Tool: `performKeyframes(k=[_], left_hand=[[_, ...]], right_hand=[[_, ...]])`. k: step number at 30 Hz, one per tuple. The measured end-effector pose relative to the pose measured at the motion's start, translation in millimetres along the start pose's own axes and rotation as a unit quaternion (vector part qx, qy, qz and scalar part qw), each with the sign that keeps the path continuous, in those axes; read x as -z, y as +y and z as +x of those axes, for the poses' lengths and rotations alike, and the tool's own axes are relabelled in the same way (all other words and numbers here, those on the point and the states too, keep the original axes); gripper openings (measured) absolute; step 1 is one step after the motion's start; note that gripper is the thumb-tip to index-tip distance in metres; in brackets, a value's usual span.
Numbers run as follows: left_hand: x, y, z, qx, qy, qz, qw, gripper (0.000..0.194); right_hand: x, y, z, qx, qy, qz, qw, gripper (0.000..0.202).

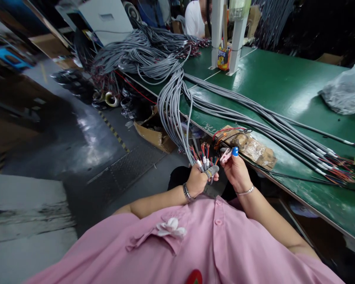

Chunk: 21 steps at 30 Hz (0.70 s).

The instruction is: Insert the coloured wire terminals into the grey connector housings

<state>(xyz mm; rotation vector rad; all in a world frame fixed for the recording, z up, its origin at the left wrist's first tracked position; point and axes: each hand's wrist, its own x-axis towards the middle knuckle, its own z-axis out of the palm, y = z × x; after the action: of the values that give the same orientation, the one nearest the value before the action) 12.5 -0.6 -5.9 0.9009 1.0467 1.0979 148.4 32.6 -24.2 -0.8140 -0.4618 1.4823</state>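
Near the bench's front edge, my left hand (pixel 198 179) is closed around the ends of several grey cables (pixel 177 114), with a grey covering on its thumb. White bands and fanned-out coloured wires (pixel 205 150) stick up above that fist. Just to the right, my right hand (pixel 236 171) pinches a small pale pink clip-like tool (pixel 225 156); its exact kind is unclear. A blue cover wraps a fingertip of this hand. The tool is close to the wire ends, and I cannot tell whether it touches them.
On the green bench (pixel 272 83) lie more grey cables (pixel 254 114) with bared coloured ends. A taped cardboard piece (pixel 257 152) sits at its edge. White posts (pixel 217 35) rise from the bench, and a plastic bag (pixel 347 88) is at right. An open carton (pixel 154 132) stands below.
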Motion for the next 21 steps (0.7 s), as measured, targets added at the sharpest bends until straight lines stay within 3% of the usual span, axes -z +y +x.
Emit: performKeyframes(k=[6,10,16,21], left_hand=[[-0.3,0,-1,0.004,-0.004,-0.005,1.0,0.035],[2.1,0,-3,-0.005,-0.006,0.001,1.0,0.034],[13.9,-1,-6,-0.011,-0.041,0.008,0.999,0.032],[25.7,-5,-2,0.024,-0.059,-0.032,0.997,0.041]], right_hand=[[-1,-1,-3,-0.009,-0.005,0.0,1.0,0.036],[2,-1,-4,-0.029,-0.024,-0.003,0.999,0.045],[18,0,-8,-0.091,-0.037,0.022,0.995,0.05],[32,3,-19,-0.07,-0.022,-0.025,0.997,0.041]])
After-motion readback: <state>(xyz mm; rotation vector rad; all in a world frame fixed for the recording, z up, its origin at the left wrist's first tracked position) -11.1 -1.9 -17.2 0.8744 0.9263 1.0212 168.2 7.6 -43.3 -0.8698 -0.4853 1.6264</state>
